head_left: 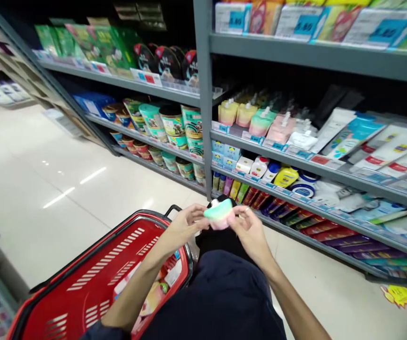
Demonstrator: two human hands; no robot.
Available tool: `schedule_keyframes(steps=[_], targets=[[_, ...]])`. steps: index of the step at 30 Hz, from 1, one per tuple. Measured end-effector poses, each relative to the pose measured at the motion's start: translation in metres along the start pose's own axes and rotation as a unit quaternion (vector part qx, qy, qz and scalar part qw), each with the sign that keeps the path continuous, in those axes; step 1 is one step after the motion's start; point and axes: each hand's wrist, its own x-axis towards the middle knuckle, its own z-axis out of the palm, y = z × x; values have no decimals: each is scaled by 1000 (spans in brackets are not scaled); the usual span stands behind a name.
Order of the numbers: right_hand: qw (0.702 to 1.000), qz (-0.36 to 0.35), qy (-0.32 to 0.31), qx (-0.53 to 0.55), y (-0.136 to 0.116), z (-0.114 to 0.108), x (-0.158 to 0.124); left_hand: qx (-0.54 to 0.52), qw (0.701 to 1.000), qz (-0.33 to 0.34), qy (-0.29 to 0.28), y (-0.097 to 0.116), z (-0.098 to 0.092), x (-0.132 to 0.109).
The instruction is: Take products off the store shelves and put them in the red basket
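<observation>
Between my two hands is a small spouted pouch (219,215), mint green at the top and pink at the bottom, with a pale cap. My left hand (189,219) pinches its left edge. On the other side, the fingers of my right hand (247,224) grip its right edge; a ring shows on one finger. The pouch is held out in front of my lap, slightly blurred. Similar pouches (262,120) in yellow, green, pink and white stand on the middle shelf ahead.
A red shopping basket (100,259) with several packaged goods stands at my left. Grey shelving (205,94) runs across the front with tubs (173,123), tubes (355,134) and bottles (286,176). Shiny tiled floor (47,165) stretches to the left. A yellow floor sticker (400,296) lies at right.
</observation>
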Motion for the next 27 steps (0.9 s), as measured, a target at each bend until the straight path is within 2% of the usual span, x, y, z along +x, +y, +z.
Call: schedule_keyframes(steps=[3,7,12,17,20,22,27], targets=[[998,-52,-2,17,-38,-8,10,-21,995,98,16,30,16,14],[988,-123,-38,-81,-90,-25,32,-22,983,183,-7,74,30,45],[937,-233,-12,-262,-160,-51,77,28,963,263,-54,124,25,97],[888,-300,1,-348,-219,-55,139,89,922,372,-63,179,23,167],[843,-350,36,-407,-241,-58,176,111,909,397,-65,208,24,213],[821,-357,45,-444,-249,-64,197,146,905,395,-65,219,23,239],[798,-326,51,-505,-245,-79,232,181,904,378,-80,217,16,281]])
